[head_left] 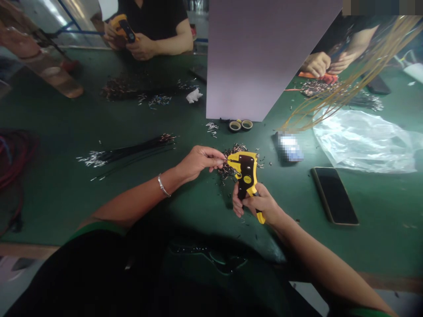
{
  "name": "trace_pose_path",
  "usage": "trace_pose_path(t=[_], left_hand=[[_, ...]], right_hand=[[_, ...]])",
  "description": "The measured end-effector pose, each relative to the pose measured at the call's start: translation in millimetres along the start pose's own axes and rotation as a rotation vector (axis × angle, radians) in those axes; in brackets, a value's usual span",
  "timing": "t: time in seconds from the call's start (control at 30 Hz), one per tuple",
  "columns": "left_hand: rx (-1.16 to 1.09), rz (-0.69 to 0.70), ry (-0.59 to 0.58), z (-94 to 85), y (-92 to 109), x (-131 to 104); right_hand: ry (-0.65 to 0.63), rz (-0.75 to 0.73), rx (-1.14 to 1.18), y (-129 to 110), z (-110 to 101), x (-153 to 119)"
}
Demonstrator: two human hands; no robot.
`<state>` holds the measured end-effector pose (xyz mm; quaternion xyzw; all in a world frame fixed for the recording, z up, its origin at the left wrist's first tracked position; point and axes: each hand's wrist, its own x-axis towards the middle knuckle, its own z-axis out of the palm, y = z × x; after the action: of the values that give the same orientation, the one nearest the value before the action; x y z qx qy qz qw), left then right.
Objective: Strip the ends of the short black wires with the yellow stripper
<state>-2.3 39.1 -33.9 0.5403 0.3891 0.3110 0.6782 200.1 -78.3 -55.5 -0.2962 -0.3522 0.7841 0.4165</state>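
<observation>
My right hand [264, 204] is wrapped round the handles of a yellow and black wire stripper [247, 169], held with its jaws toward the left. At those jaws, the closed fingertips of my left hand [200, 163] pinch a thin dark wire [226, 160]; most of it is hidden by the fingers. Below and behind the tool lies a heap of short wire pieces [228, 172] with coppery and dark bits. To the left of my left hand, a bundle of black wires [132, 150] rests on the green table [59, 193], with pale tips at its left end and coppery tips at its right.
A phone [335, 196] and a clear plastic bag [363, 141] lie right. Two tape rolls [240, 126] sit by a tall pale panel [257, 57]. Yellow wires [350, 94] hang at upper right. Red cable [15, 158] lies left. Co-workers' hands [143, 46] work across the table.
</observation>
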Motion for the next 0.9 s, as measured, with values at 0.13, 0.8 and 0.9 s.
trace_pose_path(t=[0.13,0.8,0.9], left_hand=[[-0.006,0.007,-0.007,-1.4,-1,1],[0.269,0.101,0.013,-5.0,-1,4],[0.248,0.075,0.032,-4.4,-5,5]], right_hand=[[0.014,-0.003,0.004,2,-1,-1],[0.240,-0.019,-0.169,13,-5,4],[0.246,-0.019,-0.147,15,-6,5]])
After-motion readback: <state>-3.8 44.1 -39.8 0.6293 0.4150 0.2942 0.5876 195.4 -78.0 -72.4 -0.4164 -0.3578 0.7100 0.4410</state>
